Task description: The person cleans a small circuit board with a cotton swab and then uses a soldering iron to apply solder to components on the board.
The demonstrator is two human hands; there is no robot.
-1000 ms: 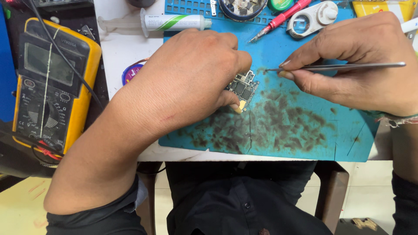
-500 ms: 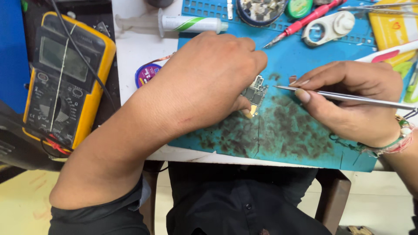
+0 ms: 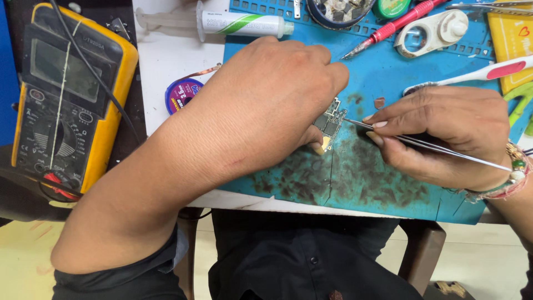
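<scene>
My left hand (image 3: 266, 105) lies over the blue work mat (image 3: 388, 189) and pins a small circuit board (image 3: 331, 123) with its fingers; most of the board is hidden under the hand. My right hand (image 3: 444, 133) grips metal tweezers (image 3: 422, 145), whose tip touches the board's right edge. The mat around the board is stained with dark scorch marks.
A yellow multimeter (image 3: 72, 100) with a black lead sits at the left. A syringe tube (image 3: 244, 25), a spool of solder wick (image 3: 183, 94), a red screwdriver (image 3: 394, 25), a white round tool (image 3: 433, 32), a toothbrush (image 3: 477, 72) and a parts dish (image 3: 338, 11) lie behind.
The view has shifted slightly. My right hand has slid left, bringing the tweezers' tip onto the board's edge. My left hand keeps its hold on the board.
</scene>
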